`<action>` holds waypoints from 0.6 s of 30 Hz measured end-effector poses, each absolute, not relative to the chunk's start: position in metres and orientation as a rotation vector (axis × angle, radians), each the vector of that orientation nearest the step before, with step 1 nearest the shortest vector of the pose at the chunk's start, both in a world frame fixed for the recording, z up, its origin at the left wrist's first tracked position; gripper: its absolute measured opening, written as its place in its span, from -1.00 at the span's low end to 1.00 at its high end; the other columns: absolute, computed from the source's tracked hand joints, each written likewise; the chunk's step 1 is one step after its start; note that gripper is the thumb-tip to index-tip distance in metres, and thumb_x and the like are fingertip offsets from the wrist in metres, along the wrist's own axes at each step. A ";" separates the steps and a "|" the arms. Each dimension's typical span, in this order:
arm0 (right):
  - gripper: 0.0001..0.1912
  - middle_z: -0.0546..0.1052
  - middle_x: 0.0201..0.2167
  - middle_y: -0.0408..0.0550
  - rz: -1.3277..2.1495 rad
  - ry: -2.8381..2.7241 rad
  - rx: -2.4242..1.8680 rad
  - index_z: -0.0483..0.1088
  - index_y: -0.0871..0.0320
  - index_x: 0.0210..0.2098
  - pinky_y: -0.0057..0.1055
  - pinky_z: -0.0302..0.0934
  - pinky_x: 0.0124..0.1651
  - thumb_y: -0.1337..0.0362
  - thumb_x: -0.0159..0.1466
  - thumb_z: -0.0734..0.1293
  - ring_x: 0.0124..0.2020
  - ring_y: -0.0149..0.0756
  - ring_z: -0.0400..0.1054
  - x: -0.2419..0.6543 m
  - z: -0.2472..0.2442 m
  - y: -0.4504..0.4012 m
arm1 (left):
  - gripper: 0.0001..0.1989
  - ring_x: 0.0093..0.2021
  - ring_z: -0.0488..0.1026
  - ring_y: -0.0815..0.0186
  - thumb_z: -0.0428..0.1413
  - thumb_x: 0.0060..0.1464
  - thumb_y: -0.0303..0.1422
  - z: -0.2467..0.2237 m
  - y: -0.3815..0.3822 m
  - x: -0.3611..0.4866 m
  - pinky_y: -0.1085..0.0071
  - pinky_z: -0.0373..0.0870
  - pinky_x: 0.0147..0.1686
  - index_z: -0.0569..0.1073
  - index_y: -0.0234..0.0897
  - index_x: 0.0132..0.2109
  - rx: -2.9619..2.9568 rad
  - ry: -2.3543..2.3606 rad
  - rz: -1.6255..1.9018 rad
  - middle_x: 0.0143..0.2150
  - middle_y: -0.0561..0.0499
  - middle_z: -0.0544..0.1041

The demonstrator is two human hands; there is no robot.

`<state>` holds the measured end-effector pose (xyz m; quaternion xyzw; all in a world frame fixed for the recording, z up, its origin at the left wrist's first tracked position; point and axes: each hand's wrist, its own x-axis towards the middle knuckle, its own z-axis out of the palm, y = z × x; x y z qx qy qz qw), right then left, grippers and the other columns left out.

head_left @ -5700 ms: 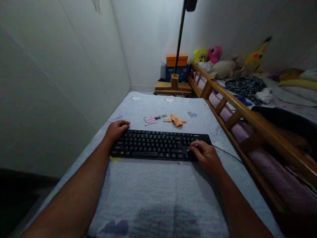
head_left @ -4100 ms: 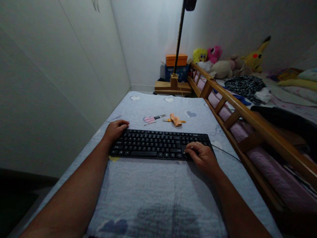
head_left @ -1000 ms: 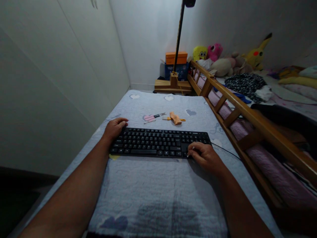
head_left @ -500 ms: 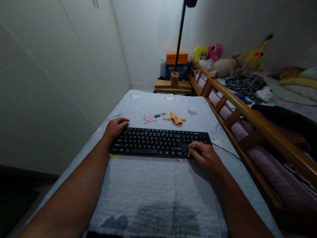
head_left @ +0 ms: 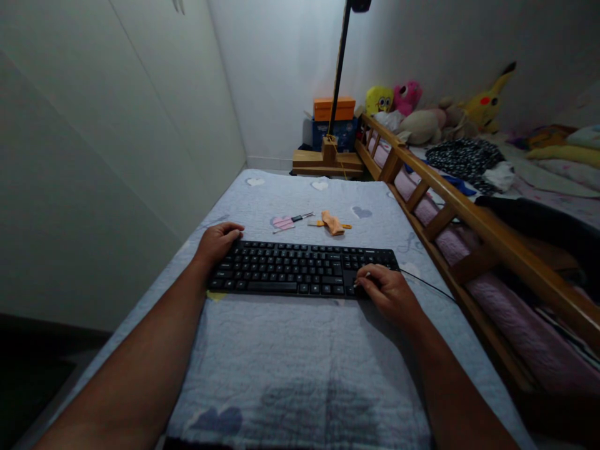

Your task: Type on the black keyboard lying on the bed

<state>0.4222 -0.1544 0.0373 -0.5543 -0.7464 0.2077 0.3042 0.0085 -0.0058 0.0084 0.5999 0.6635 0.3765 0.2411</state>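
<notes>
While pale wall (head_left: 281,69) closes off room beyond hands, heart-print quilted cover (head_left: 262,350) spreads beneath both. Wooden rail (head_left: 450,197) right of right hand (head_left: 387,290). Black keyboard (head_left: 281,270) flat on cover, spanning hands. Left hand (head_left: 217,244) at its left end, fingers bent, likely stopping slide on soft fabric; can't tell if gripping. Right hand narrowed to pinch over right-end keys. Orange cloth (head_left: 332,224), black-handled tool (head_left: 298,219) ahead, between hands, probably parked within reach. Thin white stick (head_left: 368,274) in right fingertips, likely for fine control.
</notes>
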 end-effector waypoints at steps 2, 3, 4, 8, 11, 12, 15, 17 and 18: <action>-0.85 0.55 -0.43 -0.09 0.557 -1.983 -1.452 0.48 0.09 -0.34 -0.32 0.19 -0.24 0.31 0.31 0.28 -0.36 -0.23 0.40 0.422 0.039 -0.155 | -0.66 -0.19 0.56 0.05 0.18 -0.14 -0.16 0.008 -0.006 0.008 0.19 0.47 -0.07 0.67 -0.25 -0.25 1.647 1.801 1.035 -0.27 -0.06 0.68; -0.86 0.54 -0.44 -0.09 0.569 -1.988 -1.445 0.48 0.09 -0.35 -0.33 0.19 -0.24 0.31 0.30 0.28 -0.36 -0.23 0.40 0.422 0.040 -0.156 | -0.65 -0.19 0.56 0.05 0.18 -0.14 -0.16 0.007 -0.006 0.008 0.19 0.47 -0.06 0.67 -0.26 -0.24 1.650 1.798 1.035 -0.27 -0.07 0.68; -0.86 0.54 -0.44 -0.10 0.588 -1.995 -1.439 0.47 0.09 -0.35 -0.34 0.19 -0.25 0.32 0.30 0.28 -0.37 -0.24 0.39 0.422 0.041 -0.156 | -0.64 -0.19 0.56 0.05 0.18 -0.14 -0.16 0.007 -0.006 0.007 0.19 0.46 -0.06 0.67 -0.26 -0.24 1.654 1.797 1.034 -0.27 -0.07 0.68; -0.88 0.51 -0.46 -0.13 0.666 -2.018 -1.434 0.45 0.10 -0.36 -0.36 0.18 -0.27 0.33 0.28 0.28 -0.39 -0.27 0.39 0.422 0.042 -0.158 | -0.63 -0.21 0.56 0.06 0.17 -0.13 -0.15 0.005 -0.005 0.006 0.19 0.46 -0.06 0.67 -0.27 -0.23 1.657 1.812 1.027 -0.27 -0.07 0.67; -0.88 0.49 -0.46 -0.13 0.670 -2.023 -1.436 0.44 0.11 -0.37 -0.37 0.18 -0.28 0.32 0.27 0.27 -0.40 -0.28 0.38 0.422 0.043 -0.158 | -0.62 -0.20 0.56 0.06 0.16 -0.13 -0.14 0.003 -0.004 0.006 0.20 0.46 -0.06 0.67 -0.26 -0.22 1.661 1.806 1.022 -0.26 -0.06 0.67; -0.87 0.50 -0.47 -0.13 0.670 -2.022 -1.435 0.44 0.11 -0.37 -0.37 0.18 -0.28 0.32 0.27 0.27 -0.40 -0.28 0.38 0.422 0.043 -0.158 | -0.63 -0.19 0.56 0.06 0.16 -0.13 -0.14 0.003 -0.004 0.005 0.20 0.45 -0.05 0.67 -0.25 -0.23 1.664 1.804 1.024 -0.26 -0.06 0.67; -0.86 0.50 -0.48 -0.13 0.677 -2.020 -1.432 0.45 0.11 -0.37 -0.39 0.17 -0.29 0.30 0.27 0.27 -0.41 -0.29 0.38 0.422 0.045 -0.158 | -0.63 -0.20 0.56 0.07 0.16 -0.14 -0.13 0.003 -0.004 0.005 0.21 0.46 -0.06 0.67 -0.24 -0.23 1.665 1.803 1.037 -0.28 -0.05 0.67; -0.87 0.49 -0.49 -0.15 0.679 -2.014 -1.435 0.44 0.12 -0.38 -0.39 0.17 -0.31 0.30 0.27 0.27 -0.43 -0.30 0.37 0.423 0.047 -0.158 | -0.63 -0.21 0.55 0.08 0.17 -0.14 -0.14 0.003 -0.004 0.006 0.22 0.46 -0.08 0.67 -0.25 -0.23 1.658 1.800 1.040 -0.29 -0.05 0.66; -0.87 0.49 -0.50 -0.15 0.679 -2.009 -1.437 0.44 0.12 -0.38 -0.40 0.16 -0.32 0.30 0.27 0.27 -0.44 -0.30 0.37 0.424 0.048 -0.158 | -0.63 -0.22 0.55 0.08 0.17 -0.15 -0.14 0.004 -0.004 0.006 0.22 0.46 -0.08 0.67 -0.25 -0.24 1.655 1.802 1.038 -0.30 -0.05 0.66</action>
